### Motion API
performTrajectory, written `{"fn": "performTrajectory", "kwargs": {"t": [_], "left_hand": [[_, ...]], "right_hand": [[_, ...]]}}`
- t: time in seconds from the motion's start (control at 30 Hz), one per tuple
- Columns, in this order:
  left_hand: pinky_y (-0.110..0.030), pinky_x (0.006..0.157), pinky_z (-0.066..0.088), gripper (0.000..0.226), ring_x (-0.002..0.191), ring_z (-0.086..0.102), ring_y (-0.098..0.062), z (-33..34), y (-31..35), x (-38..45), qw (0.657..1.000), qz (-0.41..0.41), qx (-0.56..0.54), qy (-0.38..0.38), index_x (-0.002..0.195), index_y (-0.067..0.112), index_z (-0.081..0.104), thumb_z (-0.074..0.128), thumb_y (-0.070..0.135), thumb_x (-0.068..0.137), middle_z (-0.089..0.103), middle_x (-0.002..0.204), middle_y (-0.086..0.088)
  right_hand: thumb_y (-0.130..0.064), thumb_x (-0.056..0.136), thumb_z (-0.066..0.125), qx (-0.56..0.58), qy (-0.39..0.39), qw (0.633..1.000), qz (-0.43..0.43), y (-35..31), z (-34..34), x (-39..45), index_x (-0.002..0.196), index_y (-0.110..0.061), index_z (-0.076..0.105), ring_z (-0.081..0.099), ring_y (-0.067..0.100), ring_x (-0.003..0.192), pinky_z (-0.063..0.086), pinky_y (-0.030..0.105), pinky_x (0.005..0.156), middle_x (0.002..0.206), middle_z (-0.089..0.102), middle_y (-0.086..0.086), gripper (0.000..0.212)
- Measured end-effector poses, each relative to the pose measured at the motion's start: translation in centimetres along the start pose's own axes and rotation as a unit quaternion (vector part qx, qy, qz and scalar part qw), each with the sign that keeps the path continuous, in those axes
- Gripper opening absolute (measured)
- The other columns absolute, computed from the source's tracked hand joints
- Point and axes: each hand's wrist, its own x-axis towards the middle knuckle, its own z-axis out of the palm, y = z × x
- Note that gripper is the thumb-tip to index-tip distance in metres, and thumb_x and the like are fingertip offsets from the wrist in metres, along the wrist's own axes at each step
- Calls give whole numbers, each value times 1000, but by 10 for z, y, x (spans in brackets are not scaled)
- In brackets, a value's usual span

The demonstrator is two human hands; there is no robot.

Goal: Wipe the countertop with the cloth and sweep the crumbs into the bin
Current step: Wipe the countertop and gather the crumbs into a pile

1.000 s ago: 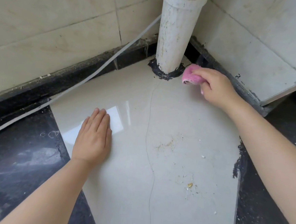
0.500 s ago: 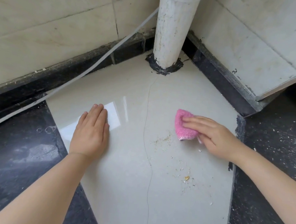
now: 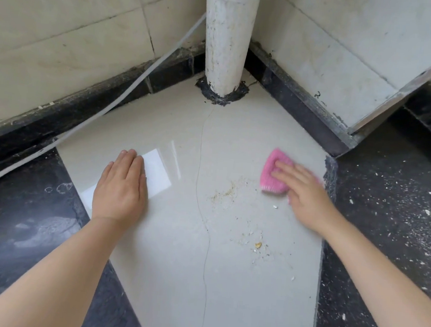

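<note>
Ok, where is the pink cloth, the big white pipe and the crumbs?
pink cloth (image 3: 272, 171): head view, on its bare upper left part, beside the fingers.
white pipe (image 3: 228, 41): head view, middle of its upright shaft.
crumbs (image 3: 257, 245): head view, on the biggest yellowish crumb.

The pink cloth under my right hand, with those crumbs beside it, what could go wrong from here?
1. The pink cloth sits beside the crumbs; a fast stroke may scatter them onto the black counter.
2. No bin is in view, so swept crumbs could fall off the edge.
3. The left hand lies flat in the sweep's likely path.
</note>
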Motion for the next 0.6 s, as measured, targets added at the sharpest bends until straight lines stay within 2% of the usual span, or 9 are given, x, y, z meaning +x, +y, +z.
{"fn": "performTrajectory", "kwargs": {"t": [0.07,0.1,0.13,0.2,0.27,0.4,0.5,0.57,0.6], "left_hand": [[-51,102,32,46,124,41,-41,-1,0,0,1000,-12,-2,-4,116,-6,52,27,21,88,49,129,-24],[-53,99,35,45,122,43,-42,-2,1,0,1000,-12,-2,-6,113,-6,53,27,20,88,51,126,-25],[-54,95,39,45,118,46,-43,-3,2,1,1000,-8,4,-7,110,-7,54,26,21,88,53,122,-25],[-55,89,43,45,113,51,-43,-6,8,-2,1000,2,22,-6,105,-6,57,25,22,88,57,116,-25],[-53,90,43,43,111,55,-41,-7,22,-8,999,21,40,-5,103,-4,59,27,21,89,59,115,-24],[-48,93,43,42,114,52,-38,3,61,-17,998,46,-6,-40,98,0,57,23,24,90,59,111,-23],[-50,91,44,44,114,53,-41,9,73,-19,997,56,-24,-36,102,-3,59,26,24,88,59,116,-24],[-52,92,41,47,115,52,-42,10,74,-23,997,57,-34,-33,106,-5,59,27,24,87,57,119,-26],[-51,95,40,49,118,49,-42,9,75,-25,997,53,-46,-31,106,-6,58,26,26,88,56,121,-26]], "right_hand": [[6,87,41,46,-42,997,-45,-16,1,-21,130,-15,44,17,1,130,-5,2,104,137,27,-10,47],[3,85,40,69,-43,995,-57,-18,-3,-25,127,-12,49,21,-2,128,-1,-2,103,134,31,-9,45],[2,81,40,78,-34,994,-62,-17,-11,-23,123,-8,54,28,1,126,6,-1,103,131,36,-6,46],[5,77,41,37,15,997,-66,-4,-28,-7,117,-2,59,39,19,123,20,16,108,128,48,4,44],[9,82,41,-12,45,998,-36,12,-45,15,118,0,58,41,29,125,26,32,107,130,52,12,41],[11,88,39,-25,-1,999,46,39,-37,27,129,-6,49,29,25,135,20,36,111,143,39,7,46],[17,83,41,-1,31,998,47,36,-21,-3,121,0,54,34,33,131,18,34,109,137,45,15,44],[14,82,40,22,34,999,36,26,-13,-33,117,1,58,35,27,128,14,31,107,132,49,13,41],[6,82,38,38,25,999,25,20,-11,-48,117,-1,58,32,19,126,10,26,107,132,47,7,41]]}}
